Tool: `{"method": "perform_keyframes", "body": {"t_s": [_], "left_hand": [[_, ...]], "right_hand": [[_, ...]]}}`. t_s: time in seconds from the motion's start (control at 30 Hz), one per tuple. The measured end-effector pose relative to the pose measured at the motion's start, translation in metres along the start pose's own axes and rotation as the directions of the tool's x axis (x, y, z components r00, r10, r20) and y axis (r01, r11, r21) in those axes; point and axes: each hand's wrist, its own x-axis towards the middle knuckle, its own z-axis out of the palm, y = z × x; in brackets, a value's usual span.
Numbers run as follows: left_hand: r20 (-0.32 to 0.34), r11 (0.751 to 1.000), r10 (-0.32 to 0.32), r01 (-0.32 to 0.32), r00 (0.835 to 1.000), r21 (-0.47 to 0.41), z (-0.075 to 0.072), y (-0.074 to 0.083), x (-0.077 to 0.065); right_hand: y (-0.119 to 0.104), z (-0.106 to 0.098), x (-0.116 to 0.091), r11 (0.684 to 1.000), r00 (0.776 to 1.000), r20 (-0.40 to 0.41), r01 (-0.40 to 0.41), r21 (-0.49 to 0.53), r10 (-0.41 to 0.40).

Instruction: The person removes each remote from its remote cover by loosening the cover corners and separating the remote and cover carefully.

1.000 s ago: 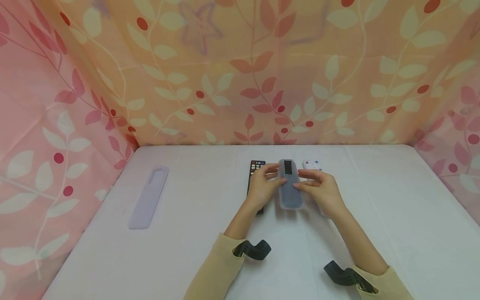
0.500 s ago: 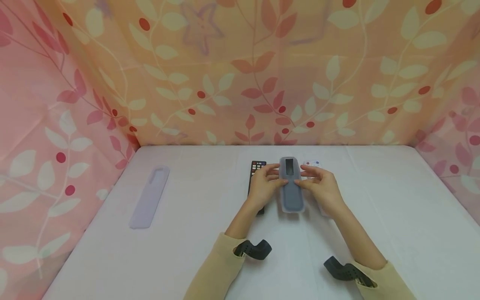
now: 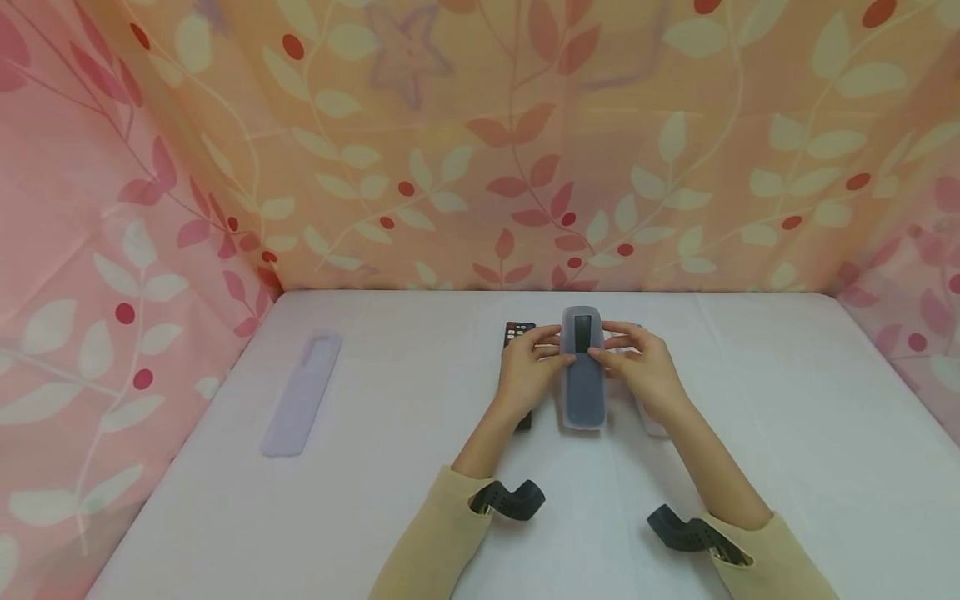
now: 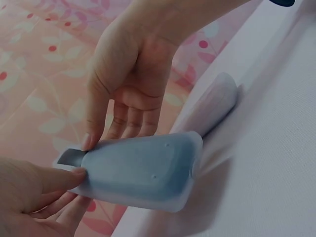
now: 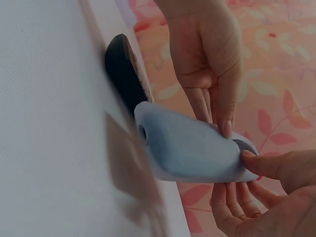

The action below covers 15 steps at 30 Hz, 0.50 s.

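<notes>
A blue-grey remote control [image 3: 585, 392] with a dark display, in a translucent cover, is held up over the table between both hands. My left hand [image 3: 521, 371] pinches its left edge, thumb on the front and fingers behind. From the other side my right hand [image 3: 648, 371] grips it the same way, thumb near the display. In the left wrist view the remote's lower end [image 4: 148, 173] points away from the fingers. A black remote [image 3: 519, 330] lies partly hidden behind my left hand. Behind my right hand, a white remote [image 3: 654, 423] is mostly covered.
A translucent lilac cover [image 3: 300, 396] with an oblong opening lies at the table's left. White cloth covers the table [image 3: 420, 375]. Flowered curtains [image 3: 450, 167] stand along the back and both sides. Black wrist mounts [image 3: 517, 500] stick out from the sleeves.
Both hands have kept hold of the remote. It has risen slightly and turned more upright, and my right thumb has moved up towards the display.
</notes>
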Motion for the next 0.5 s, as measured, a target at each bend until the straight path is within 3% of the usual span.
{"method": "perform_keyframes", "body": {"t_s": [0.23, 0.5], "left_hand": [[-0.020, 1.000, 0.007, -0.007, 1.000, 0.003, 0.0008, 0.0025, -0.0003], [-0.036, 0.999, 0.047, -0.047, 0.998, 0.012, 0.0036, 0.0051, -0.0004]], "right_hand": [[-0.0038, -0.0008, -0.0044, 0.999, 1.000, -0.003, 0.023, 0.027, -0.023], [-0.0070, -0.0018, -0.0092, 0.998, 0.998, -0.021, 0.054, -0.016, -0.055]]}}
